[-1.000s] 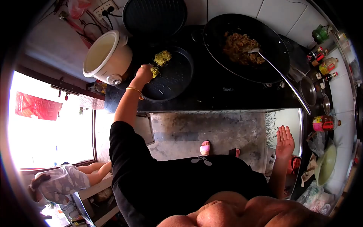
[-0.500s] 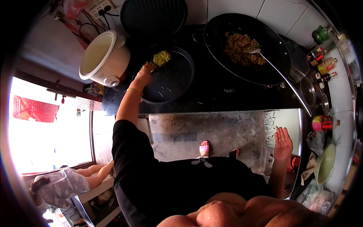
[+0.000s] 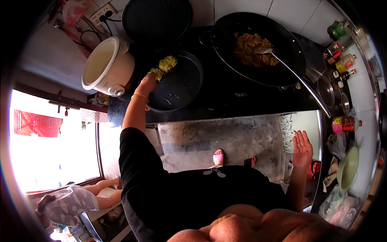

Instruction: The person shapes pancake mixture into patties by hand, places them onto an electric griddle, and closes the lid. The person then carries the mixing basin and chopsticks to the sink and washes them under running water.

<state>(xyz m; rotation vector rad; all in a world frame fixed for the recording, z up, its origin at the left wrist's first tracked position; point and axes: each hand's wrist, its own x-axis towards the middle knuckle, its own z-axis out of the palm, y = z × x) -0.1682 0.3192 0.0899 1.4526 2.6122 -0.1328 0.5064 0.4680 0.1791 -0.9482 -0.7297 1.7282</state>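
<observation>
My left hand (image 3: 148, 84) is at the left side of a round black pan (image 3: 181, 90), its fingers closed against a clump of yellow-green shreds (image 3: 156, 74). Just up and to the right, a second clump of the same shreds (image 3: 168, 63) lies in the pan. Small wet streaks show on the pan's surface. Away from the counter, my right hand (image 3: 302, 150) is held up at the right, palm showing, fingers stretched and holding nothing.
A white cooker (image 3: 109, 66) stands left of the pan. The wok (image 3: 298, 64) holds brown food (image 3: 252, 48) and a long-handled spatula (image 3: 300, 78). Bottles (image 3: 344, 124) and a green bowl (image 3: 348, 167) line the right side. Another person (image 3: 72, 203) is at lower left.
My left hand has shifted slightly left and down along the pan's edge, with shreds at its fingers. The view has shifted a little. My right hand stays raised and open.
</observation>
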